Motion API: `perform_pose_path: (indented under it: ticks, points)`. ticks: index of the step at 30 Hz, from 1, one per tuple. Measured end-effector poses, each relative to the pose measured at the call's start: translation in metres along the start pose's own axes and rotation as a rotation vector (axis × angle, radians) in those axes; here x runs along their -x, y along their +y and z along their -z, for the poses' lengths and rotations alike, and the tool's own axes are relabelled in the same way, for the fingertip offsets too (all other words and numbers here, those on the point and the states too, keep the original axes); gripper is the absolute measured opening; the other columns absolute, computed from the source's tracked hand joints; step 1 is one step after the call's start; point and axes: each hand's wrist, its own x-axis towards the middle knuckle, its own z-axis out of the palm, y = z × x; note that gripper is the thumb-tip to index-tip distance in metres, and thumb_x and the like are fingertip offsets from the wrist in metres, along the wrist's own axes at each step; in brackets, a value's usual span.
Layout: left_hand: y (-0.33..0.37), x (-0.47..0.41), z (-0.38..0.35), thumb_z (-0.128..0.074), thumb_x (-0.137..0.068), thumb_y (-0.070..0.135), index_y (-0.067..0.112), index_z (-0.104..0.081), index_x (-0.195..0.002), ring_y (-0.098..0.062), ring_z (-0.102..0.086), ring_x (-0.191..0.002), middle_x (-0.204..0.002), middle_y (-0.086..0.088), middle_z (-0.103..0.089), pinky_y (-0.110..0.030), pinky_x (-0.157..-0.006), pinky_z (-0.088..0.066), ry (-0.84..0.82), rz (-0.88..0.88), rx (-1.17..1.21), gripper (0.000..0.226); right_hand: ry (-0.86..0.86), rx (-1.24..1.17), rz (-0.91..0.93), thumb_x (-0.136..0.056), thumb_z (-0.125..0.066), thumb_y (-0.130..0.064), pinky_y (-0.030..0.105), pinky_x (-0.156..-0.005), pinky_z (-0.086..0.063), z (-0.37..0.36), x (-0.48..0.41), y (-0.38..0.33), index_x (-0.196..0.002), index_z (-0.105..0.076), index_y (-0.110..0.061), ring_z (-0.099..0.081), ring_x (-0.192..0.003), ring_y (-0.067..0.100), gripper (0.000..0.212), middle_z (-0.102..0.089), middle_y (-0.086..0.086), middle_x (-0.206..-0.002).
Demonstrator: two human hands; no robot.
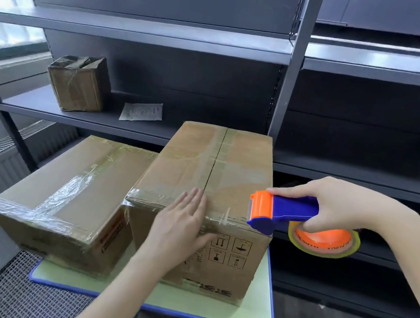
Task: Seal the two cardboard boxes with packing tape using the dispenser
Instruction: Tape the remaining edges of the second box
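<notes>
Two cardboard boxes sit side by side on a pale green worktop [265, 305] with a blue edge. The taller box [216, 165] stands on the right, its top flaps closed and clear tape running along the centre seam from far to near. The lower box [69, 186] is just to its left, touching or nearly touching it, with crinkled clear tape across its top and near left corner.

The left hand [185, 221] lies flat with straight fingers over the near top edge of the taller box, palm on the front face and fingertips on the lid beside the seam. The right hand [338, 206] grips the blue handle of the tape dispenser [286, 209], fingers curled round it and the forefinger stretched along its top. The dispenser's orange head is just beside the near right corner of the taller box; whether it touches the cardboard cannot be told. The tape roll [325, 241] hangs under the hand.

Behind, dark metal shelving [168, 34] holds a small taped box [78, 83] at far left and a flat packet [142, 111] near it
</notes>
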Motion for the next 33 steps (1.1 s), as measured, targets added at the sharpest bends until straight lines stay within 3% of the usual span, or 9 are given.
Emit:
perform_pose_path:
  ticks: [2,3,5,9,16,24,29,33]
  points:
    - [0.017,-0.007,-0.007,-0.058,-0.079,0.062,0.002,-0.035,-0.141,-0.016,-0.031,-0.137,-0.148,-0.012,-0.030,-0.036,-0.114,-0.021,-0.018,-0.009,0.004,0.090,0.000,-0.007,0.002,-0.078,-0.063,-0.026,0.022,-0.066,-0.045,-0.003,0.001,0.004,-0.125,-0.024,-0.069,-0.056,-0.080,0.010,0.075,-0.058,-0.014,-0.100]
    - [0.023,-0.009,-0.013,-0.069,-0.070,0.060,0.000,-0.050,-0.132,-0.020,-0.046,-0.129,-0.138,-0.014,-0.048,-0.041,-0.108,-0.034,-0.011,-0.021,0.020,0.088,0.002,-0.011,0.004,-0.078,-0.063,-0.026,0.023,-0.067,-0.046,-0.005,0.001,0.006,-0.124,-0.023,-0.070,-0.056,-0.080,0.011,0.075,-0.059,-0.013,-0.098]
    - [0.026,-0.010,-0.021,-0.071,-0.068,0.054,0.001,-0.062,-0.120,-0.023,-0.058,-0.117,-0.124,-0.012,-0.061,-0.042,-0.100,-0.044,0.048,-0.023,0.054,0.074,0.002,-0.033,-0.001,-0.077,-0.063,-0.027,0.026,-0.069,-0.048,-0.008,0.003,0.009,-0.123,-0.024,-0.071,-0.057,-0.081,0.012,0.075,-0.060,-0.012,-0.098]
    - [0.005,-0.005,-0.018,-0.042,-0.082,0.052,0.007,-0.064,-0.120,-0.018,-0.058,-0.117,-0.125,-0.006,-0.062,-0.033,-0.102,-0.041,0.101,-0.017,0.084,0.063,0.004,-0.126,-0.004,-0.077,-0.063,-0.027,0.029,-0.069,-0.049,-0.012,-0.001,0.001,-0.125,-0.027,-0.069,-0.056,-0.077,0.011,0.073,-0.059,-0.011,-0.095]
    - [-0.047,-0.002,-0.014,-0.047,-0.078,0.057,0.011,-0.059,-0.127,-0.014,-0.048,-0.126,-0.132,0.001,-0.056,-0.028,-0.107,-0.029,0.035,0.015,0.176,0.068,0.046,-0.067,0.060,-0.078,-0.061,-0.031,0.029,-0.065,-0.049,-0.021,-0.031,-0.027,-0.132,-0.027,-0.062,-0.055,-0.070,0.009,0.071,-0.058,-0.010,-0.085]
    - [-0.045,-0.004,-0.014,-0.046,-0.077,0.056,0.012,-0.058,-0.127,-0.008,-0.042,-0.126,-0.132,0.003,-0.053,-0.024,-0.109,-0.024,0.096,0.009,0.166,0.068,-0.010,-0.134,-0.060,-0.075,-0.065,-0.035,0.023,-0.063,-0.046,-0.022,0.002,0.008,-0.123,-0.028,-0.072,-0.051,-0.061,0.006,0.071,-0.058,-0.008,-0.081]
    - [-0.043,-0.005,-0.014,-0.045,-0.079,0.055,0.013,-0.058,-0.128,-0.008,-0.043,-0.126,-0.132,0.002,-0.054,-0.021,-0.110,-0.022,0.077,0.003,0.173,0.066,-0.037,-0.183,-0.093,-0.076,-0.065,-0.030,0.024,-0.065,-0.047,-0.032,0.018,0.019,-0.123,-0.024,-0.073,-0.054,-0.068,0.009,0.076,-0.059,-0.007,-0.091]
    - [-0.047,-0.005,-0.013,-0.044,-0.079,0.052,0.013,-0.054,-0.130,-0.004,-0.039,-0.128,-0.133,0.003,-0.053,-0.019,-0.110,-0.019,0.083,0.015,0.174,0.065,-0.045,-0.174,-0.115,-0.075,-0.062,-0.025,0.023,-0.059,-0.043,-0.029,0.031,0.034,-0.117,-0.023,-0.079,-0.049,-0.060,0.007,0.079,-0.061,-0.005,-0.087]
